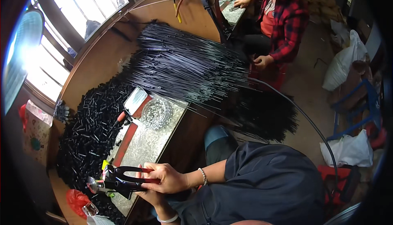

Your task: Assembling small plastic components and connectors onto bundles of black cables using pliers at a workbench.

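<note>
Apparently mid-batch, judging by the amounts lying about. The big heap of short black pieces (88, 130) and the broad bundle of long thin black rods (176, 61) both cover a lot of the bench (159, 137); can't tell which are finished and which are waiting. The piece at the tool isn't readable either, so no call on whether its step is done.

Grip: right hand (168, 178), beaded wrist, has its fingers wrapped round the red-sleeved handles of the pliers (129, 169); handles stand apart, not squeezed together. Left hand (153, 197), white bangle, sits just below, partly covered; can't tell if it pinches anything. Pliers are over the bench's near end, by a round metal knob (92, 185), heap just beyond.

Counts: one pliers in hand, one yellow-and-red-handled tool (179, 10) hanging on the partition, one clear glass dish (156, 113), one rectangular tray (135, 101) beside it, one red plastic bag (77, 201), one co-worker (286, 30). Two rod masses: the bench bundle plus a darker one (264, 116) lower down. Short pieces and rods: too many and too tangled to count.
</note>
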Available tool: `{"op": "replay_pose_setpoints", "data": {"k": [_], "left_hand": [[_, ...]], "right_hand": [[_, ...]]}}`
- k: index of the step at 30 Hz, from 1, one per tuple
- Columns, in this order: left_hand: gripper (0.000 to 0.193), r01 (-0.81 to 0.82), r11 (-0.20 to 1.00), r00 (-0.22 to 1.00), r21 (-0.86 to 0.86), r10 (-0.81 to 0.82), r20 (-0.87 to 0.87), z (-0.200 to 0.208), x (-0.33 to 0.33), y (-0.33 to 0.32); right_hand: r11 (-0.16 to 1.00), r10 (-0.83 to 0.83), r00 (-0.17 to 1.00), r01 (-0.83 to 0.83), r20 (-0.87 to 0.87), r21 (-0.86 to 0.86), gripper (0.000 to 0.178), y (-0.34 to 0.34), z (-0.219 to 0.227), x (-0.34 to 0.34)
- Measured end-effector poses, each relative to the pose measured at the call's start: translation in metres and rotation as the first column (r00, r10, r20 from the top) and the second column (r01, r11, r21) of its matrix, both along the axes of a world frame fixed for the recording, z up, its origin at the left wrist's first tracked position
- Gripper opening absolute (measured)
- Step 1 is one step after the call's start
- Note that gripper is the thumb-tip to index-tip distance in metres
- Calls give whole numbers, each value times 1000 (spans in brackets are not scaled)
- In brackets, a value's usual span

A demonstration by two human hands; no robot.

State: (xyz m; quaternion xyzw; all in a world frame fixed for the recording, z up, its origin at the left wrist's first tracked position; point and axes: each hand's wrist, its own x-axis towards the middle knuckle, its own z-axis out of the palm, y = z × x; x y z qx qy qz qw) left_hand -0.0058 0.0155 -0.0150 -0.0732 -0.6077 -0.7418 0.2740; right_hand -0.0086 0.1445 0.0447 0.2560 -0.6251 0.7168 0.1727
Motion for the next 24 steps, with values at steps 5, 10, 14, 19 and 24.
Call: {"op": "replay_pose_setpoints", "data": {"k": [5, 10, 14, 19, 24], "left_hand": [[43, -10, 991, 1000, -132, 14, 27, 47, 15, 15], [49, 263, 894, 954, 362, -297, 41, 33, 20, -10], [35, -94, 920, 996, -381, 86, -38, 55, 18, -16], [21, -55, 995, 994, -81, 62, 87, 74, 26, -12], [18, -65, 995, 992, -74, 73, 105, 79, 30, -13]], "right_hand": [[994, 106, 994, -106, -3, -12, 15, -2, 6, 2], [988, 154, 981, -156, -120, -12, 20, -17, 8, 1], [950, 273, 957, -252, -101, 184, 5, -5, 10, -11], [934, 216, 960, -150, -177, 324, 27, 11, 32, -12], [881, 248, 942, -121, -227, 458, 38, -4, 35, -16]]}}
